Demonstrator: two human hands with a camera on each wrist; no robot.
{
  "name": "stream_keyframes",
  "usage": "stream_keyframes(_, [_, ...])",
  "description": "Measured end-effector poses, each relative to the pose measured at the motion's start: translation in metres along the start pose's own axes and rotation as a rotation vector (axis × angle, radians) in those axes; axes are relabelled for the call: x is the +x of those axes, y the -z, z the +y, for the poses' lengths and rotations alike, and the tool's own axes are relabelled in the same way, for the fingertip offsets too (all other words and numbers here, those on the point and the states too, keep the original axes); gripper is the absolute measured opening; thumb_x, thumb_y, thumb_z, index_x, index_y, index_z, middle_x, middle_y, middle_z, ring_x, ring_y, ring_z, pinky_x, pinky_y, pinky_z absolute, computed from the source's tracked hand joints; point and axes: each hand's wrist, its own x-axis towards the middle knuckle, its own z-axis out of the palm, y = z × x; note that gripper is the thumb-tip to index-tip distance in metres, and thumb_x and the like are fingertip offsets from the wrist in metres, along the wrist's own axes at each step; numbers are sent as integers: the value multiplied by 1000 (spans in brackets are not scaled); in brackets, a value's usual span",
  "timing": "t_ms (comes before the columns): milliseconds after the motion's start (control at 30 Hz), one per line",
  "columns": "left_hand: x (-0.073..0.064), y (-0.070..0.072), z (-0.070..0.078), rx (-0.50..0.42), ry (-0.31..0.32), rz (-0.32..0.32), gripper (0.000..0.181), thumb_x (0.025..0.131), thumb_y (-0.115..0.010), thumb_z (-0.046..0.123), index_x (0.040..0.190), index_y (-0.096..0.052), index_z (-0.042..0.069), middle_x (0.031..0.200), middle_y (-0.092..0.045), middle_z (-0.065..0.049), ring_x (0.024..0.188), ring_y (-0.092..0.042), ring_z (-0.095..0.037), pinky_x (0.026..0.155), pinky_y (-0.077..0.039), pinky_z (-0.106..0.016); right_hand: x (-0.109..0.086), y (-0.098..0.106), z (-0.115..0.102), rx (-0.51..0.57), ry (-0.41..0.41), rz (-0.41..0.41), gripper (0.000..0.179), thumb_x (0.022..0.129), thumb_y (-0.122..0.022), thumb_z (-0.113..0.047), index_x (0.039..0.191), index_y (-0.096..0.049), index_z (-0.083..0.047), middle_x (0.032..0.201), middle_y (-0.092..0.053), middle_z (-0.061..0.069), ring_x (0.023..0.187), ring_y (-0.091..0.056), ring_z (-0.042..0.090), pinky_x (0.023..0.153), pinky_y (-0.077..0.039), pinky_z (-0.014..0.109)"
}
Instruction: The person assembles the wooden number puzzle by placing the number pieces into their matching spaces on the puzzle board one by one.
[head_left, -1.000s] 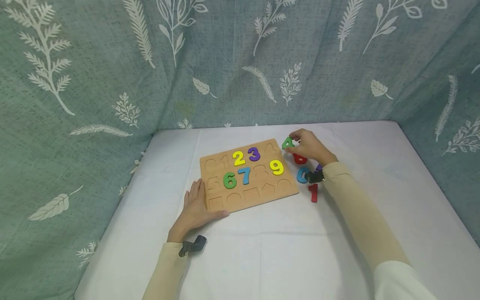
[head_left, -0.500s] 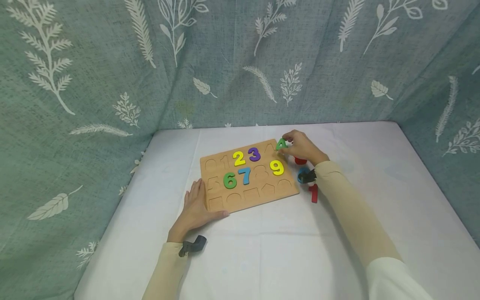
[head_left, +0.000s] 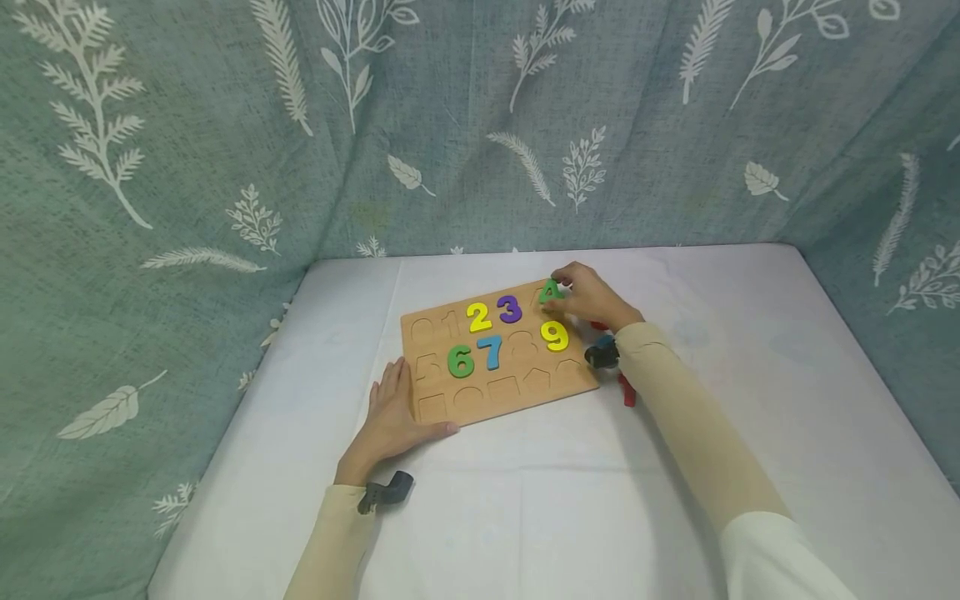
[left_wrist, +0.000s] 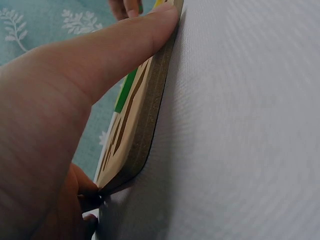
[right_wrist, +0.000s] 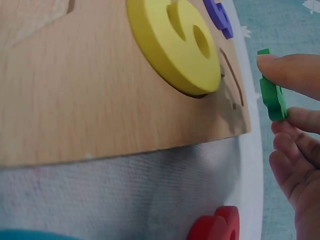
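A wooden number puzzle board (head_left: 487, 406) lies on the table, slightly turned. My left hand (head_left: 388, 425) rests at its near left corner, fingers straight along the left edge and thumb (left_wrist: 135, 37) on the near edge. Between thumb and fingertips, my right hand (head_left: 596, 302) pinches a green number 4 (head_left: 551, 291). The 4 (right_wrist: 273, 97) is over the board's far right corner, apart from the surface in the right wrist view. A yellow 9 (head_left: 554, 336), yellow 2 (head_left: 478, 317), purple 3 (head_left: 509, 309), green 6 (head_left: 461, 362) and blue 7 (head_left: 490, 352) sit on the board.
Right of the board, partly covered by the right arm, lie a red piece (head_left: 598, 326), a blue piece (head_left: 604, 340) and a red number 1 (head_left: 627, 391). Several bare recesses show on the board. A patterned green curtain (head_left: 450, 150) stands behind the white-covered table (head_left: 480, 533).
My right hand has carried the green 4 leftward from beside the board to above its far right corner. The left hand and board have stayed in place.
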Motion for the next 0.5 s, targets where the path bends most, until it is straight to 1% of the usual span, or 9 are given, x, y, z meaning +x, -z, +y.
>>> stream_keyframes(200, [0, 0, -1, 3, 7, -4, 155, 60, -80, 84, 167, 5, 12, 176, 3, -14, 164, 6, -35, 132, 2, -61, 5, -5, 3, -32, 34, -24, 58, 94, -76, -27, 140, -59, 4, 140, -57, 22, 131, -55, 38, 113, -50, 52])
stream_keyframes(500, [-1, 0, -1, -8, -4, -1, 154, 60, -80, 84, 167, 5, 12, 176, 2, -14, 164, 5, -35, 132, 1, -61, 9, -14, 1, -11, 4, -57, 61, 95, -76, -26, 144, -56, 3, 141, -55, 20, 133, -54, 35, 116, -48, 49])
